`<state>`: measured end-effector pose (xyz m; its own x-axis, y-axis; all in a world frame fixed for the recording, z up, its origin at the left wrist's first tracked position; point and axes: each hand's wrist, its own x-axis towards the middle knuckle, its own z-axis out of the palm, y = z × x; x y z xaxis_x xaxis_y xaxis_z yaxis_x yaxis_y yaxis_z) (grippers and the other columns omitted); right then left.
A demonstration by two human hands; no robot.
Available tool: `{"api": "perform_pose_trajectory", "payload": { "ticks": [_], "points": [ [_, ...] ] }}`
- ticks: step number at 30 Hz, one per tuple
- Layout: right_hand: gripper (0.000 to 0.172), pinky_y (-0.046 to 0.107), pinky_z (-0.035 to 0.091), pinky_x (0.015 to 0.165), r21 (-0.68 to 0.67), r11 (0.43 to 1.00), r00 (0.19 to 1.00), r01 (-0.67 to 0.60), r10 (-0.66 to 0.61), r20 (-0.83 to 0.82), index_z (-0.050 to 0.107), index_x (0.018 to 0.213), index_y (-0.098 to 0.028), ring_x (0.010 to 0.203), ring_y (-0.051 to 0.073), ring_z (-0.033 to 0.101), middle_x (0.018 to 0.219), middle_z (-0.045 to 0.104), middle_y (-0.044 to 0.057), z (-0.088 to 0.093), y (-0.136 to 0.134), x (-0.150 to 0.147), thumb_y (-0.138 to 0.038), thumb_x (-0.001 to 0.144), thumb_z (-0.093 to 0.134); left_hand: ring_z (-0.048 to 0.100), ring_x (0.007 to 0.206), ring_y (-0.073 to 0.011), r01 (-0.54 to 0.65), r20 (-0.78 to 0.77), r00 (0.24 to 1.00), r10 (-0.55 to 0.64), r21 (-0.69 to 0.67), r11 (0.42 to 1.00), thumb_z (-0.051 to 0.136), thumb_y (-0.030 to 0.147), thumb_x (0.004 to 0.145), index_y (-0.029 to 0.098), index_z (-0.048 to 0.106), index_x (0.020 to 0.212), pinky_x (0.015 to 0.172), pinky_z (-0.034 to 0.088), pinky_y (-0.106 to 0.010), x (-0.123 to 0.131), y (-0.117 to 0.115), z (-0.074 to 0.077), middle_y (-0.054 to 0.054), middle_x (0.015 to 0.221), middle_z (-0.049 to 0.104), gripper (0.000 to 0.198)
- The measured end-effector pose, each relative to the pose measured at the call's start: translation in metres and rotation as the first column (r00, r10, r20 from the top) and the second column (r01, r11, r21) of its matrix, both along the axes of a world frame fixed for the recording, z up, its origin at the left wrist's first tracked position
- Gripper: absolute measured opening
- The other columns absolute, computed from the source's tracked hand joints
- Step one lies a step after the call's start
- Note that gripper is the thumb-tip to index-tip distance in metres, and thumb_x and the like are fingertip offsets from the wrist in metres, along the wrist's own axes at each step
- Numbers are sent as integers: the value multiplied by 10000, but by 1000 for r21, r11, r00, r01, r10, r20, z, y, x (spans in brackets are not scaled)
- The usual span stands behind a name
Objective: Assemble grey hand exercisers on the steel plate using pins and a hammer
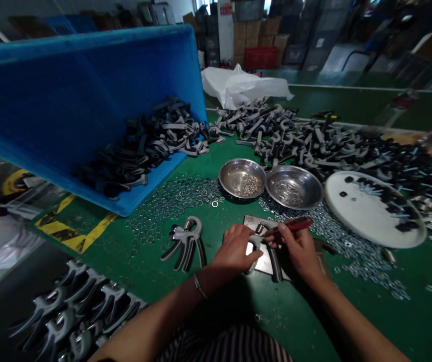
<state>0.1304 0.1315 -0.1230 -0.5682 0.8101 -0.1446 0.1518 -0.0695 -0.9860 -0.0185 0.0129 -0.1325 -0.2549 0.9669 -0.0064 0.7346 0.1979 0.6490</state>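
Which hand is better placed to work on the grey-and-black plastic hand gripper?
Right, probably: the right hand holds a slim red-handled tool with its tip at the grey-and-black plastic hand gripper, while the left hand is on that gripper, over a flat steel plate.

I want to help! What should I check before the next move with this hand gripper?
Left hand holding the hand gripper: ok.
Right hand holding the red-handled tool: ok.
The tool's tip seated in the gripper: cannot tell.
Gripper over the steel plate: ok.
Loose washers kept away from the plate: not ok, they lie right beside it.
Small parts ready in the steel bowl: ok.
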Motion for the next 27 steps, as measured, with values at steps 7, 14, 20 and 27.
{"api": "perform_pose_trajectory", "payload": {
  "ticks": [7, 14, 20, 27],
  "points": [
    [272, 382, 595, 676, 6, 1000, 1000, 18, -18, 2, 483, 964, -271, 697, 229, 718, 870, 736, 45, -4, 2, 2, -517, 916, 589, 471, 1126, -261, -23, 39, 999, 21, 37, 999, 711, 353, 810, 214, 547, 1165, 985, 373, -402, -1, 0, -7, -55, 1160, 577, 415],
    [276, 395, 548, 734, 295, 954, 973, -62, -8, 232, 507, 953, -255, 773, 271, 696, 880, 719, 91, -1, -3, 3, -530, 926, 522, 471, 1125, -257, -11, 37, 999, 9, 35, 999, 705, 342, 818, 197, 541, 1162, 989, 370, -394, -2, 0, -6, -63, 1157, 577, 407],
    [271, 307, 470, 563, 227, 943, 949, -243, 183, 255, 508, 842, -246, 583, 196, 588, 677, 631, 15, 11, 16, -25, -504, 849, 586, 469, 1138, -274, -9, 25, 1000, 10, -12, 1000, 678, 353, 834, 207, 534, 1151, 971, 364, -410, 4, -4, 3, -73, 1174, 575, 378],
    [458, 247, 367, 375, -34, 945, 940, -325, 326, 95, 451, 731, -243, 353, 112, 401, 457, 480, -58, 28, 52, -8, -649, 934, 387, 479, 1171, -288, -19, -3, 1000, 19, -41, 999, 677, 405, 850, 221, 538, 1196, 956, 362, -417, 2, -3, 3, -79, 1236, 587, 416]
  ]
}}
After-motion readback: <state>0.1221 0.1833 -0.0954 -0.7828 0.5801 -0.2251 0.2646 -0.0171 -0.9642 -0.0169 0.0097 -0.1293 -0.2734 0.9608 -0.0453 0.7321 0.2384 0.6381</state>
